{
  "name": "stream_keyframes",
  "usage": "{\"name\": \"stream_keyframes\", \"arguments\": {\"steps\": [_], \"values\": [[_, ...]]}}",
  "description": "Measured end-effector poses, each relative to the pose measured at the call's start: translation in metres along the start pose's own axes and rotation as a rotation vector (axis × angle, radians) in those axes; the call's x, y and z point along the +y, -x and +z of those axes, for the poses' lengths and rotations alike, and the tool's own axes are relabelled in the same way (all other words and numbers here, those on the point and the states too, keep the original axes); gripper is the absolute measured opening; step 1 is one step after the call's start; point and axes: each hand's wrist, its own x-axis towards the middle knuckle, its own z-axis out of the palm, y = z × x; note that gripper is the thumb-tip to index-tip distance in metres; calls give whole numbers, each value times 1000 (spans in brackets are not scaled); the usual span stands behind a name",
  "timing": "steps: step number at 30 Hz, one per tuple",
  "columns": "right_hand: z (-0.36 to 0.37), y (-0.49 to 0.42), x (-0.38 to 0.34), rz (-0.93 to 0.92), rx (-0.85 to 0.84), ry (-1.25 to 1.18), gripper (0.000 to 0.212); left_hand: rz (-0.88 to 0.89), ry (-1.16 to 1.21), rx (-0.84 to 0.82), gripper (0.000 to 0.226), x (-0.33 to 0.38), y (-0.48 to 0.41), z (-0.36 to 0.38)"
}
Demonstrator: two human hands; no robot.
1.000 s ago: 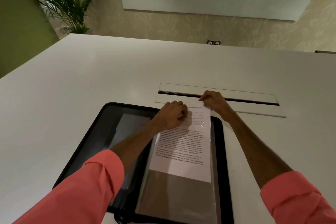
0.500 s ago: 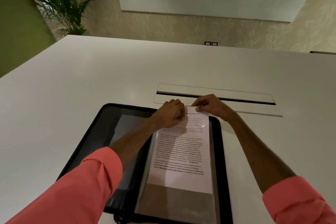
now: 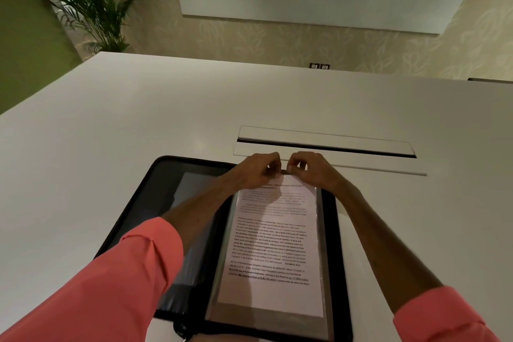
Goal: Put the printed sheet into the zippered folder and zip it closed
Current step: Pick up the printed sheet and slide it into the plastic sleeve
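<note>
A black zippered folder (image 3: 330, 244) lies open on the white table, with clear plastic sleeves on both halves. The printed sheet (image 3: 270, 247), white with black text, sits inside the clear sleeve on the right half, its lower edge near the sleeve's bottom. My left hand (image 3: 256, 171) and my right hand (image 3: 308, 169) are side by side at the sleeve's far top edge, fingers pinched on the top of the sheet and sleeve. Whether each pinches sheet or sleeve I cannot tell. My left forearm crosses over the left half.
A long cable slot with a flap (image 3: 324, 144) is set into the table (image 3: 111, 133) just beyond my hands. A potted palm (image 3: 86, 0) stands past the far left corner. The zip pull (image 3: 181, 329) lies at the folder's near edge.
The sheet has slid down toward me, deeper into the sleeve. My right hand moved left and closer to my left hand at the top edge.
</note>
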Motion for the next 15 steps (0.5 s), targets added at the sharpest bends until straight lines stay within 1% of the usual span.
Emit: {"name": "stream_keyframes", "arguments": {"steps": [3, 7, 11, 15], "values": [[3, 4, -1, -33, -10, 67, 12, -16, 8, 1, 18, 1, 2, 0], [6, 9, -2, -35, 13, 120, 12, -35, 0, 3, 20, 2, 3, 1], [6, 8, -2, 57, -65, 70, 18, -74, 3, -11, 20, 3, 5, 0], [8, 11, 0, 112, -60, -12, 24, -92, 23, -24, 21, 5, 6, 1]]}}
